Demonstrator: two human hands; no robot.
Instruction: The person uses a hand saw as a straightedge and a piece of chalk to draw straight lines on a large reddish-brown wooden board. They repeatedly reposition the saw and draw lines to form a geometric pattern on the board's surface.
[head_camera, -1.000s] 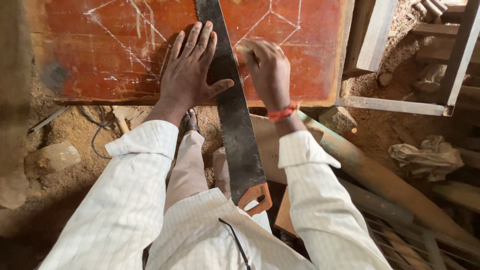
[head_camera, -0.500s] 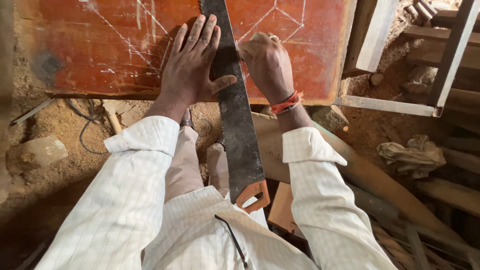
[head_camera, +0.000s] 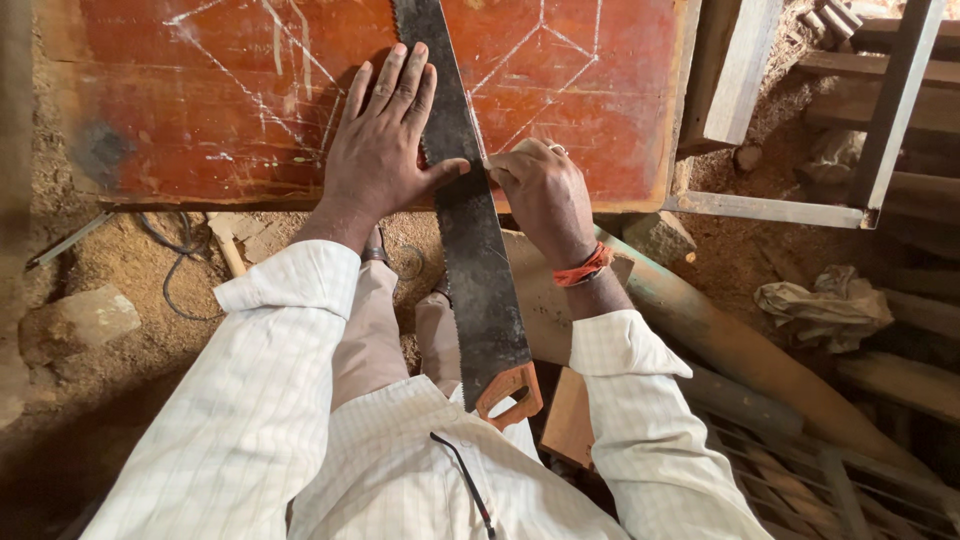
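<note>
Red-brown board carries the saw as a straightedge: left hand flat, fingers spread, pressing the blade; right hand fingers pinched beside it. Keep blade pinned near the board's front edge.

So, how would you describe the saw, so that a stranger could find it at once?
Start at the reddish-brown board with white chalk lines. The handsaw lies across its near edge between the two hands, under the left hand. Only it has a long dark blade and orange handle.

No pkgs, labels, signs or screens visible.
</note>
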